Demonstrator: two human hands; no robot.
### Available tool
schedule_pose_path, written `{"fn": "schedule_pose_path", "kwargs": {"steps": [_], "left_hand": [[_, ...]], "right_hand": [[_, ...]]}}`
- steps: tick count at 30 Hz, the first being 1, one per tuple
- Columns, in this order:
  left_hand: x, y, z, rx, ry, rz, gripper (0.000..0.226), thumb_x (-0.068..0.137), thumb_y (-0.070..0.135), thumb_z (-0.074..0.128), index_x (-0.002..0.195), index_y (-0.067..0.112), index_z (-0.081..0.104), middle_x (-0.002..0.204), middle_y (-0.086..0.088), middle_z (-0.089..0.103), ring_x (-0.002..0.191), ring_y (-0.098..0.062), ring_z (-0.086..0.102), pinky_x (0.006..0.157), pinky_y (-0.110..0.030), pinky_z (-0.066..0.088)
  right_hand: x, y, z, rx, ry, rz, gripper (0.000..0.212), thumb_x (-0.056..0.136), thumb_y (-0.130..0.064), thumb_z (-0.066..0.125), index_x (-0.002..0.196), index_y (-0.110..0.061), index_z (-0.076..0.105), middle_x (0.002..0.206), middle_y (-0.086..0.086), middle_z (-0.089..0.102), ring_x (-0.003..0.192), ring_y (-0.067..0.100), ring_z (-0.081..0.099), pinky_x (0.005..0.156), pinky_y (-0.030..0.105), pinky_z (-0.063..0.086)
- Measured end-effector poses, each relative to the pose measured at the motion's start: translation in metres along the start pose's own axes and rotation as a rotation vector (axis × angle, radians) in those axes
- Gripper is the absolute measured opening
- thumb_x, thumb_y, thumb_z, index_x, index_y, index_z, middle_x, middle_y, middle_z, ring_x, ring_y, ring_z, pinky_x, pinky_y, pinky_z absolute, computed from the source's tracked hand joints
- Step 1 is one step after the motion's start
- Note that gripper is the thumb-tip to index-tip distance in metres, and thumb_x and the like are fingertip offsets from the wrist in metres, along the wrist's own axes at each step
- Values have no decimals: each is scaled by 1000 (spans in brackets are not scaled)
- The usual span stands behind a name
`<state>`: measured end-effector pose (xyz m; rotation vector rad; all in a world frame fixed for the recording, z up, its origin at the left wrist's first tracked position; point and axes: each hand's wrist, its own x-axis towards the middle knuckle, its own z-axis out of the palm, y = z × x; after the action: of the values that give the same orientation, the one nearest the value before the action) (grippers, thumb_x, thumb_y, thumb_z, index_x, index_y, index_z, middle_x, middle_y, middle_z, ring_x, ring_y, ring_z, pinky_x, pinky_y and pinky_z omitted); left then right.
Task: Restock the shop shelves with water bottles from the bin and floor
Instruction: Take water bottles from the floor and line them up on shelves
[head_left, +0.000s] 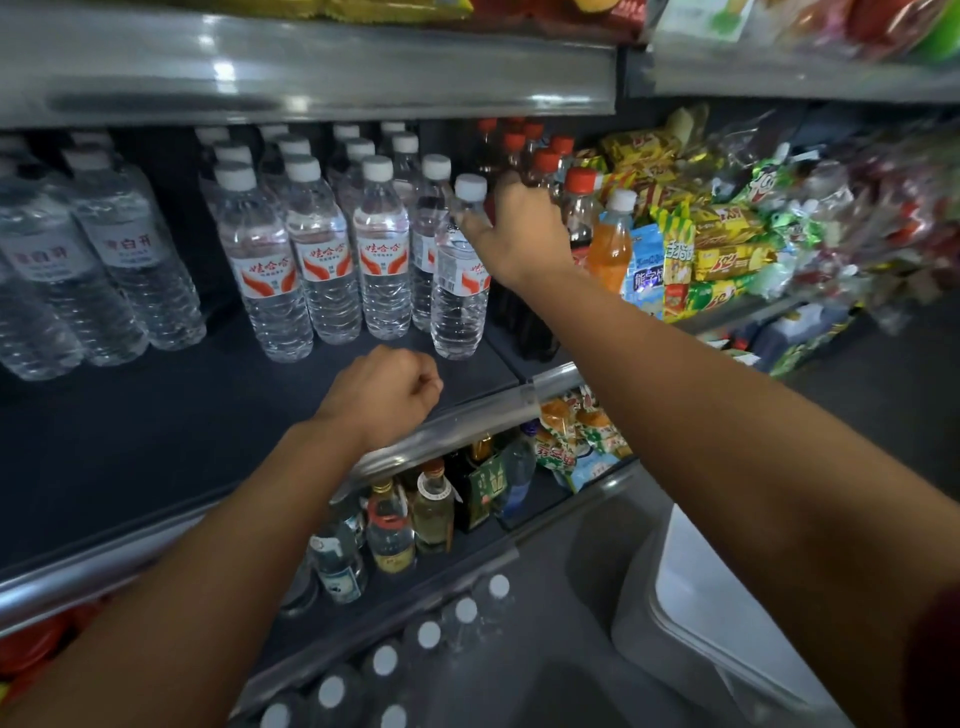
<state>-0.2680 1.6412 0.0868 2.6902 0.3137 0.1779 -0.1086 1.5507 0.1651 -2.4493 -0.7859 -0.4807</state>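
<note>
Reaching across the dark flat metal shelf (156, 441), the right hand (519, 234) is gripping the neck of a clear ribbed plastic water bottle with a white cap (460, 291), standing upright near the shelf's front right corner. The left hand (382, 397) is hovering over the front edge, curled into an empty fist.

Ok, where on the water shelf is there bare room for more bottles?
The dark shelf floor is bare in front of the water bottle rows, left of the left hand. Crowded: right end, where the right hand grips a bottle against the red-capped dark bottles.
</note>
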Motion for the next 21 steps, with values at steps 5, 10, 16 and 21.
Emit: {"fn": "schedule_pose_path", "kwargs": {"steps": [5,10,16,21], "left_hand": [[-28,4,17,-37,-65,40,15,93,28,54,90,21,67,84,0,68,81,-24,63,75,-41,53],[-69,-5,61,-64,-181,36,15,92,26,54,82,20,64,78,-7,65,78,-29,63,69,-37,51],[-118,-21,137,-54,-363,59,23,91,20,52,69,16,58,75,-11,62,75,-31,61,66,-41,50],[-141,-27,203,-60,-533,25,20,91,22,50,87,11,66,90,-11,67,85,-30,62,73,-42,51]], "right_hand": [[-84,7,-9,-65,-60,-57,30,94,-31,52,109,-5,52,98,17,64,90,38,61,62,34,39],[-182,23,11,-27,-226,-64,21,91,-25,51,105,-8,53,88,17,65,83,40,61,62,39,46],[-292,46,68,-9,-473,99,22,92,-26,51,106,-9,51,93,18,64,86,42,59,61,38,39],[-358,76,113,-31,-637,261,29,91,-25,52,115,-9,50,105,18,64,96,41,59,72,41,46]]}}
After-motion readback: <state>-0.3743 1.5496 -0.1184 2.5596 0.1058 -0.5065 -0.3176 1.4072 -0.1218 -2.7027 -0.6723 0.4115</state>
